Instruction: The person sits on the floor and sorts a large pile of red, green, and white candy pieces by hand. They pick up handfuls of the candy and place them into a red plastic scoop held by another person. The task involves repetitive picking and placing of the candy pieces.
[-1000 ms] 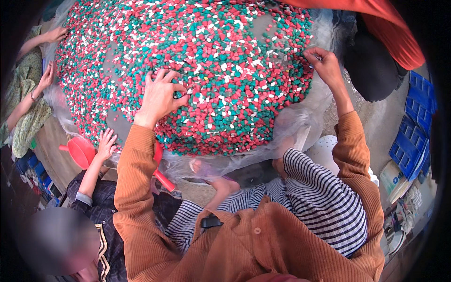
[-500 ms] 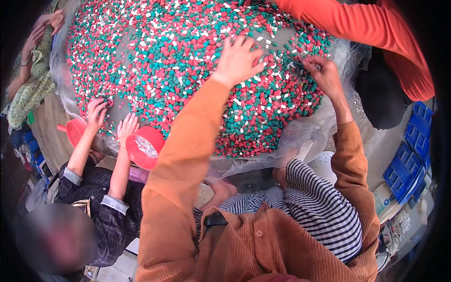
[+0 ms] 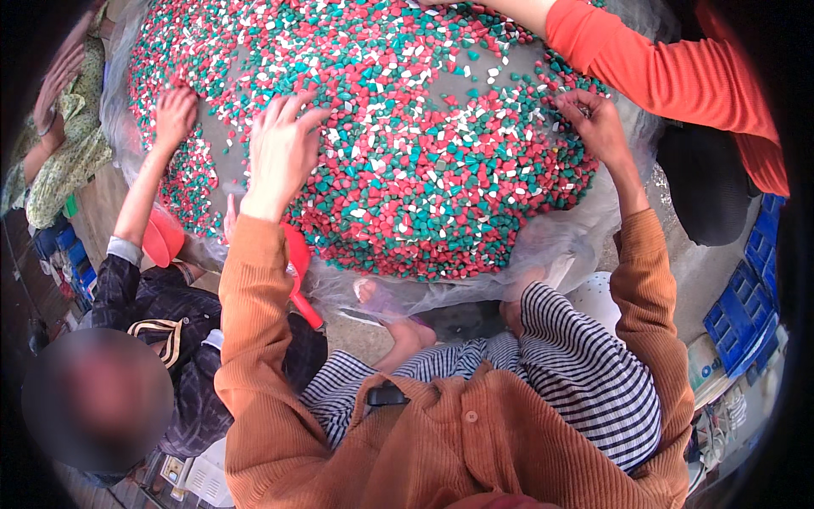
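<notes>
A broad heap of small red, green and white pieces [image 3: 424,170] lies on a clear plastic sheet [image 3: 560,246] in front of me. My left hand [image 3: 284,144] rests flat on the heap's left part with its fingers spread and holds nothing. At the heap's right edge my right hand [image 3: 598,123] has its fingers curled down into the pieces; whether it grips any is hidden. Both my sleeves are orange corduroy.
A person at the left reaches a hand [image 3: 174,114] onto the heap, with a red bowl [image 3: 161,239] and a red scoop [image 3: 298,267] beside them. An orange-red sleeve [image 3: 661,72] crosses the top right. Another person's hand [image 3: 55,81] shows far left. Blue crates [image 3: 746,310] stand right.
My left hand reached far right across the heap half a second ago and has come back to the heap's left part. My right hand stays at the right edge.
</notes>
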`<state>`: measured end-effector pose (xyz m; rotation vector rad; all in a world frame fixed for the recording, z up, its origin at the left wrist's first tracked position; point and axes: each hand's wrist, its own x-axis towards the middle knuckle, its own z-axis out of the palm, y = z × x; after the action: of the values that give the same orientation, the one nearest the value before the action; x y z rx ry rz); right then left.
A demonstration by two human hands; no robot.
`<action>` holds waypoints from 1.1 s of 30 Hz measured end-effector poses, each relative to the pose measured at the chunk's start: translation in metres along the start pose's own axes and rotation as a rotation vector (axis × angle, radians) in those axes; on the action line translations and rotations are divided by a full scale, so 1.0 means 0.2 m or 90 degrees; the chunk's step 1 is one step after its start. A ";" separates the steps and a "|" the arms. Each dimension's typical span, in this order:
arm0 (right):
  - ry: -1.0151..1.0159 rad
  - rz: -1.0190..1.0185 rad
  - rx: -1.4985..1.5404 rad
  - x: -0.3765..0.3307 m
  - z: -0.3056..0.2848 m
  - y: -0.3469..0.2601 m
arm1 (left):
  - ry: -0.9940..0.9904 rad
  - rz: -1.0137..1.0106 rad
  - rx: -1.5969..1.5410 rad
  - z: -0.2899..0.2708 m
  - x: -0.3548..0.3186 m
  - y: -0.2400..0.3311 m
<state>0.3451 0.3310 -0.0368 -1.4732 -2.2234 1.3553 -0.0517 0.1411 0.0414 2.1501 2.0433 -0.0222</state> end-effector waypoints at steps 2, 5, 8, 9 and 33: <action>0.000 -0.018 -0.002 0.02 0.02 0.00 | 0.053 0.004 -0.114 0.03 0.14 0.08; 0.002 -0.034 0.029 0.02 0.04 0.01 | 0.133 0.006 -0.193 0.21 0.42 0.18; -0.007 -0.027 0.039 0.03 0.07 -0.01 | 0.236 -0.049 -0.231 0.38 0.61 0.23; -0.009 -0.025 0.037 0.02 0.08 0.00 | 0.230 -0.068 -0.176 0.41 0.59 0.28; -0.007 -0.006 0.018 0.06 0.06 -0.04 | 0.313 0.035 -0.267 0.35 0.94 0.24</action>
<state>0.3274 0.3330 -0.0413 -1.4483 -2.2053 1.3889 0.0143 0.3161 -0.0459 2.0720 1.9708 0.9381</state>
